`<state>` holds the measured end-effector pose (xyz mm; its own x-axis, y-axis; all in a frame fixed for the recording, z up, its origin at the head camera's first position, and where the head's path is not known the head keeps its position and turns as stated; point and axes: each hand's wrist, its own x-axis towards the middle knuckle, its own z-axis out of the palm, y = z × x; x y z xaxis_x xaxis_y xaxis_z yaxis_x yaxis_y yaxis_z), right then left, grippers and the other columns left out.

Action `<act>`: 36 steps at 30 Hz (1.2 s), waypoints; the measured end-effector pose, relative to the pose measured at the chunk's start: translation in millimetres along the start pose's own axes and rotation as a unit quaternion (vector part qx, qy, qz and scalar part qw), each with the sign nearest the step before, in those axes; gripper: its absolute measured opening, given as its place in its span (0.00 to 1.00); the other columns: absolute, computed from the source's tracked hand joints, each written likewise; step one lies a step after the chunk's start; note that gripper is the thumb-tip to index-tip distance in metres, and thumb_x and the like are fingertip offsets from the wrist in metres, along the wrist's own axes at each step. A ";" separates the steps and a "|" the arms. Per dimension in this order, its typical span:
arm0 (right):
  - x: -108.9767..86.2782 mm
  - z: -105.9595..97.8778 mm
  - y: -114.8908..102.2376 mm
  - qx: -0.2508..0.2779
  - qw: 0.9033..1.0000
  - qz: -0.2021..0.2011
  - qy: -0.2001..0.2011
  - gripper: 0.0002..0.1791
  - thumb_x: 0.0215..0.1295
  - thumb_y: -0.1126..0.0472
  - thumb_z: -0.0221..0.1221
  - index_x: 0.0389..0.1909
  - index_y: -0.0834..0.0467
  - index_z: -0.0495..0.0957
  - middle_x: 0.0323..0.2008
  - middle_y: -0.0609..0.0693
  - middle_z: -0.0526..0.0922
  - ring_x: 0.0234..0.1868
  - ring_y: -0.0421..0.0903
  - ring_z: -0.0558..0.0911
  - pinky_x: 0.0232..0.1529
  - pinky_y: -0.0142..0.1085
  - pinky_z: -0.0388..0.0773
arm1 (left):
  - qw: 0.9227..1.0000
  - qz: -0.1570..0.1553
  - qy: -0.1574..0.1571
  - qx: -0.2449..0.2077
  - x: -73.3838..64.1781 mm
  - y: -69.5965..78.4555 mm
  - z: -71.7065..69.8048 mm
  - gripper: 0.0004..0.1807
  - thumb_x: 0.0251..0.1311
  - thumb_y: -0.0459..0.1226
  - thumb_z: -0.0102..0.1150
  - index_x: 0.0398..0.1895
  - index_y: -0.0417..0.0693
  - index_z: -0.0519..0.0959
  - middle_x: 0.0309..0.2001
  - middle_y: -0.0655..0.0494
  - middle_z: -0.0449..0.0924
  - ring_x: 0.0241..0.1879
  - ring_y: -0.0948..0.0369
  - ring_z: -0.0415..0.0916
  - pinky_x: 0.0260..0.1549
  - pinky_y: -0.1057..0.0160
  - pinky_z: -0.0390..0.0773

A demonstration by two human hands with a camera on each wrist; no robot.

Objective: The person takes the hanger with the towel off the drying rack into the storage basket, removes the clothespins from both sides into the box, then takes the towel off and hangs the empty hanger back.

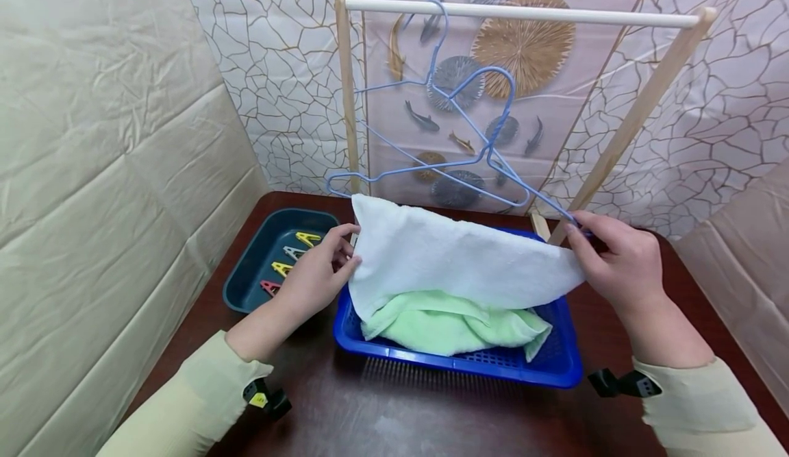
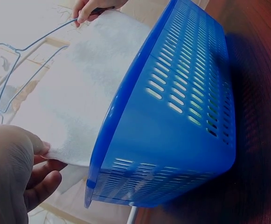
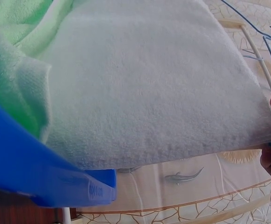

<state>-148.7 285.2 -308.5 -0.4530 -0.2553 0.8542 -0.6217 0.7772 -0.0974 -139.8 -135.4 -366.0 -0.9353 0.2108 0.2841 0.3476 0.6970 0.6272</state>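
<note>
A white towel [image 1: 462,258] drapes from a blue wire hanger [image 1: 425,166], above the blue basket [image 1: 456,364]. With thumb and fingers my right hand [image 1: 616,255] grips the hanger's right end, where the towel's right corner meets it. At the towel's left edge, my left hand [image 1: 317,268] pinches the cloth between thumb and fingers; the left wrist view shows the thumb [image 2: 39,145] over the edge. A light green towel [image 1: 450,327] lies crumpled in the basket, partly covered by the white one.
Behind stands a wooden rack with a white rod [image 1: 524,11]; a second blue hanger [image 1: 434,53] hangs from it. On the left, a dark green tray [image 1: 240,282] holds several clothespins [image 1: 308,238]. Patterned cloth walls [image 1: 271,66] enclose the table [image 1: 382,416].
</note>
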 end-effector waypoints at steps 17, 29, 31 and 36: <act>1.2 3.4 -0.9 0.001 1.000 -0.009 0.005 0.23 0.69 0.47 0.55 0.38 0.64 0.86 0.29 0.58 0.86 0.22 0.50 0.79 0.28 0.26 0.69 | 0.999 -0.008 -0.049 -0.007 -2.5 -2.3 0.9 0.28 0.67 0.39 0.62 0.68 0.58 0.64 0.40 0.60 0.78 0.35 0.64 0.77 0.34 0.65 0.82; 2.8 6.0 -0.4 -0.003 1.000 -0.014 0.000 0.20 0.67 0.51 0.56 0.39 0.64 0.86 0.29 0.58 0.86 0.20 0.49 0.78 0.24 0.31 0.69 | 0.997 -0.019 -0.077 -0.008 -2.9 0.5 1.4 0.29 0.65 0.40 0.63 0.67 0.60 0.66 0.40 0.62 0.76 0.37 0.64 0.77 0.35 0.65 0.83; 2.8 6.2 -0.3 -0.003 1.000 -0.013 0.000 0.20 0.67 0.51 0.56 0.39 0.64 0.86 0.29 0.58 0.86 0.20 0.49 0.79 0.25 0.31 0.69 | 0.996 -0.019 -0.084 -0.009 -2.5 0.8 1.4 0.29 0.65 0.40 0.64 0.67 0.60 0.66 0.39 0.62 0.76 0.36 0.64 0.77 0.35 0.66 0.82; 2.9 6.3 -0.3 -0.008 1.000 -0.010 0.001 0.20 0.67 0.51 0.56 0.39 0.65 0.86 0.29 0.58 0.86 0.20 0.49 0.79 0.26 0.29 0.69 | 0.994 -0.015 -0.107 -0.003 -0.8 0.4 2.8 0.28 0.66 0.41 0.63 0.68 0.60 0.66 0.39 0.63 0.76 0.36 0.64 0.76 0.35 0.67 0.82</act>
<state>-153.8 280.6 -309.2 -0.4398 -0.2700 0.8565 -0.6207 0.7807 -0.0726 -139.1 -133.3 -368.0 -0.9372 0.3326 0.1047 0.3200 0.7013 0.6370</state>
